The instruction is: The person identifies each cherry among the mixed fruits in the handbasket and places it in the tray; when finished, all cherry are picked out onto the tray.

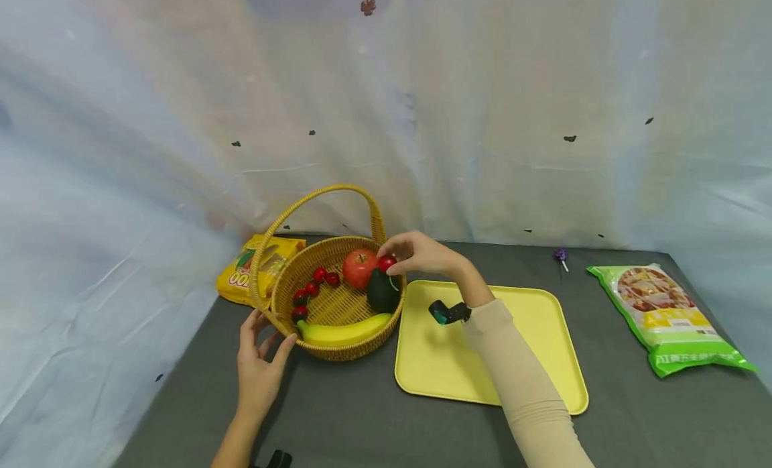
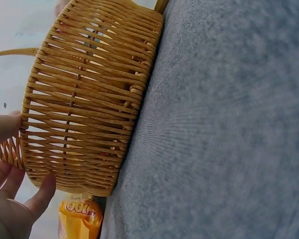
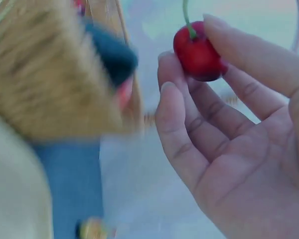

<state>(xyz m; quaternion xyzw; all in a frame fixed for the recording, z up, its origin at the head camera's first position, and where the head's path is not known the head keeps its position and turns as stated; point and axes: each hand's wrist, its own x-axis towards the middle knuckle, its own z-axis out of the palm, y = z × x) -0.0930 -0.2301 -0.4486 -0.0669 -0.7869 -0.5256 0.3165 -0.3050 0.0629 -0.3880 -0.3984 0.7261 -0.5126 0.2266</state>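
Small red cherry | pinched lightly by right hand fingers above woven wicker basket at 3 o'clock rim | left hand, fingers spread, braces 7 o'clock wall | risk: light pinch slips, cherry rolls onto grey surface

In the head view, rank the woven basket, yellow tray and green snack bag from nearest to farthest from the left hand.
1. Round woven wicker basket, touching the left hand at its near rim.
2. Flat yellow plastic tray, right of the basket.
3. Green snack bag, far right.

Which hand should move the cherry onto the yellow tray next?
Right. The right hand already pinches the cherry beside the yellow tray; the left hand touches the basket on its far side.
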